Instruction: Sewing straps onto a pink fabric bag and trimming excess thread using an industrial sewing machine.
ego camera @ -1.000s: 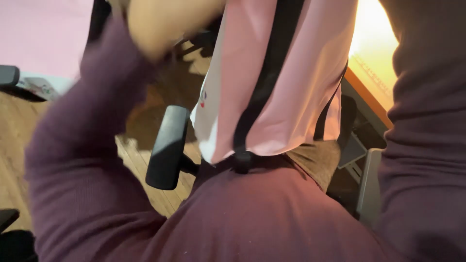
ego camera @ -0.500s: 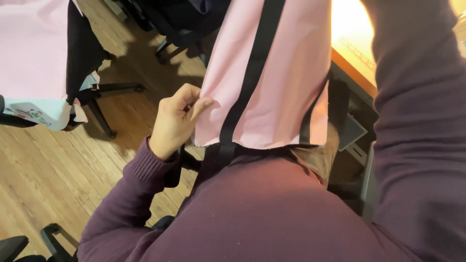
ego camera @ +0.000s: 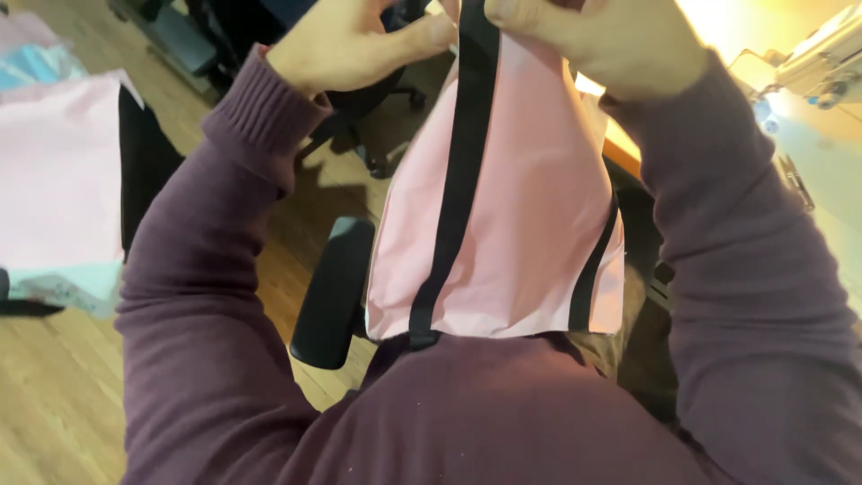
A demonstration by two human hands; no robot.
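While both hands are gripping its top edge at twelve o'clock, the pink fabric piece is hanging down in the middle of the view, its lower edge ending just above the person's maroon-sweatered chest at six o'clock. A black strap is running down its front from the hands to the lower edge, and a second black band is showing along its side at about four o'clock.

The left hand is sitting at eleven o'clock, its fingers curled with the thumb reaching toward the strap's top, pinching the cloth there. The right hand is sitting at one o'clock, fingers folded closed over the fabric's upper edge beside the strap. Both hands are partly cut off by the frame's top, so the fingertips are not all showing.

Behind the fabric, at eight o'clock from it, a black chair armrest is poking out above the wooden floor. Farther out, at nine o'clock, a stack of pink and pale blue cloth is lying draped over something dark. At two o'clock, a brightly lit table edge and part of a pale machine are showing.
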